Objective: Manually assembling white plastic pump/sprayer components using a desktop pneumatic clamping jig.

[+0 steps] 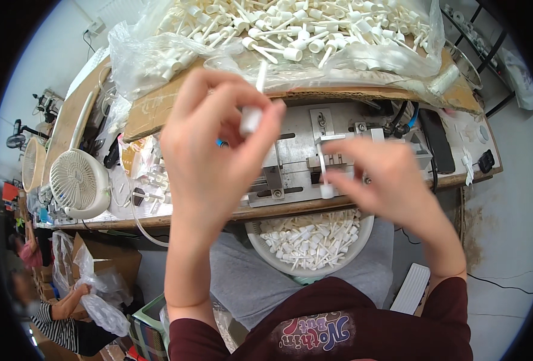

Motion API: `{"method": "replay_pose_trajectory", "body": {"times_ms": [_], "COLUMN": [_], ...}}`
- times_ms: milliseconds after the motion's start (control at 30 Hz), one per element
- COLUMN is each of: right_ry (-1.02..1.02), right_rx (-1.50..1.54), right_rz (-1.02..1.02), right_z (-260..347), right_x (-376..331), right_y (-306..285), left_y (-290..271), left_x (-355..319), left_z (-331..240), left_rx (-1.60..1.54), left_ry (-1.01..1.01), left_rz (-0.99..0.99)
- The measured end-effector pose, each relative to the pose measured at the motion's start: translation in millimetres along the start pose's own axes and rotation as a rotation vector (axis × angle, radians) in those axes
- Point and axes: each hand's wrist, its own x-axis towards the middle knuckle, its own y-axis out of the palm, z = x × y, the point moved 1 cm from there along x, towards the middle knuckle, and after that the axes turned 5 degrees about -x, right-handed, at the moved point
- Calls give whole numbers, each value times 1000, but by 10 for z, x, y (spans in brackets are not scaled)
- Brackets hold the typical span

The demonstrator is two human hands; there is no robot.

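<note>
My left hand (209,141) is raised over the bench, its fingers closed on a white plastic cap with a stem (251,120). The stem sticks up past the index finger. To the right, my right hand (378,177) is at a metal jig (293,180), blurred by motion. Its thumb and index finger meet the thin stem of a second white plastic cap with a stem (326,191), whose wide end points toward me. Part of the jig is hidden behind my hands.
A big heap of white stemmed caps (302,30) lies on plastic film and cardboard (152,114) at the back. A tub (257,243) of similar pieces rests at my lap. A fan (79,183) stands left, a phone (436,141) right. Another person (62,313) handles plastic bags at lower left.
</note>
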Motion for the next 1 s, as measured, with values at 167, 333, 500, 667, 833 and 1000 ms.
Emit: {"method": "replay_pose_trajectory", "body": {"times_ms": [167,333,500,667,833,1000], "right_ry": [-150,-386,-8,-212,-207,-75], "right_rx": [-170,-728,-714,-469,-267,-260], "right_rz": [-391,-41,338,273,101,-36], "right_z": [-345,-1036,-1099,-1080,-1149,-1286], "right_x": [855,1578,1703,1603,1535,1458], "right_y": [-431,-306,44,-14,-62,-213], "left_y": [137,481,756,848,854,866], "left_x": [-422,-836,-1108,-1093,-1045,-1054], "left_z": [-116,-182,-83,38,43,34], "left_rx": [-313,-58,169,257,222,200], "left_ry": [-110,-35,65,85,55,41], "left_rz": [96,245,267,306,299,286]}}
